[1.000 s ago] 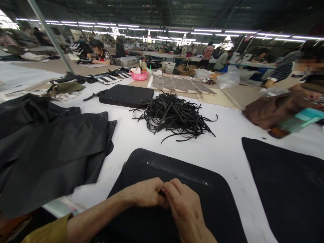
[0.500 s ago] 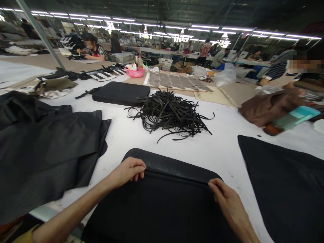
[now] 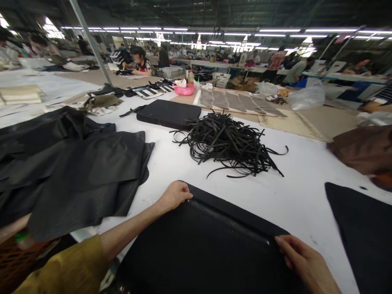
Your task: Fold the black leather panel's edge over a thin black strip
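A black panel (image 3: 208, 253) of smooth, leather-like material lies on the white tabletop in front of me, its near part cut off by the picture's lower edge. My left hand (image 3: 176, 196) pinches the edge of the black sheet near the far left corner. Toward the far right corner, my right hand (image 3: 298, 255) grips the same edge between thumb and fingers. Between the hands runs a straight edge with a shiny streak on its near side and a matt black band (image 3: 235, 211) beyond. Whether the layers are joined I cannot tell.
Beyond the panel lies a heap of black strips (image 3: 228, 143) beside a stack of black pieces (image 3: 168, 113). Black sheets (image 3: 101, 163) spread at left, above an orange crate (image 3: 18, 265); another black piece (image 3: 364, 228) is at right. A forearm (image 3: 15, 229) shows at far left.
The view has swung left. Both hands still pinch the sheet edge, which now sits nearer the panel's far side; the shiny area shows on the near side of that edge.
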Motion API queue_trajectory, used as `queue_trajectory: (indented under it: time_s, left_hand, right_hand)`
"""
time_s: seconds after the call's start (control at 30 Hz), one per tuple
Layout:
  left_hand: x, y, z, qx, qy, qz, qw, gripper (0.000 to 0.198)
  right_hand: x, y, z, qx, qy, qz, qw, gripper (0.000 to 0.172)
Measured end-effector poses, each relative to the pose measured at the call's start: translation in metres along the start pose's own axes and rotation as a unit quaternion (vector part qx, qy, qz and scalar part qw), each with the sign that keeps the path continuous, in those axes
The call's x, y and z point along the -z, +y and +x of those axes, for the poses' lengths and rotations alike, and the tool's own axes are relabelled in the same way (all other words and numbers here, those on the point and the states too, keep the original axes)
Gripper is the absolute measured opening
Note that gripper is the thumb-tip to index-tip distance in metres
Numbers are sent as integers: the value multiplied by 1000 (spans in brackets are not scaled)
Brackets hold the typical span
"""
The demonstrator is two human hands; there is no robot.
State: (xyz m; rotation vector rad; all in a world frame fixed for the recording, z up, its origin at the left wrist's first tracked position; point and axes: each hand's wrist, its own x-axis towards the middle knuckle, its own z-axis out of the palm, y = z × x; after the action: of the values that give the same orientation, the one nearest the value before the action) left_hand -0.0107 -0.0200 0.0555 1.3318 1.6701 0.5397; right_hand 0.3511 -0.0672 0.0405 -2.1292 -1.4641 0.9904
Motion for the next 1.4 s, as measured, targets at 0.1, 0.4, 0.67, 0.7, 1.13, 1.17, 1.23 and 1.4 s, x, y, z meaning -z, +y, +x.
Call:
queue_trajectory:
  time_s: [0.1,0.4,0.67,0.7,1.13,1.17,1.23,1.4]
  left_hand:
    - [2,-1,2,-8,-16,8,1000,8]
    - [2,1,2,14,-47,-5,999,5]
    - [-2,-10,7,-11,-40,18,999,5]
    - [-2,-12,7,-17,-39,26,999,5]
    - [-1,-10,6,-51,-45,105,992,8]
    - [0,-9,6,-51,-46,109,992,8]
    - [0,-9,6,-48,-46,118,991,8]
    - [-2,-6,4,-42,-28,152,987,7]
  right_hand:
    - [-1,2,3,-5,-7,-13,1000,46]
    - [-1,6,7,-2,-31,-38,999,45]
    - [-2,6,7,-5,-28,-31,999,45]
    - [-2,6,7,-6,-29,-33,999,45]
    - [0,-7,-1,34,-8,-1,999,40]
    - [0,-8,-2,35,-7,1,999,40]
    - [0,-9,-2,36,-6,2,999,40]
    - [-2,-7,-1,33,-9,7,999,39]
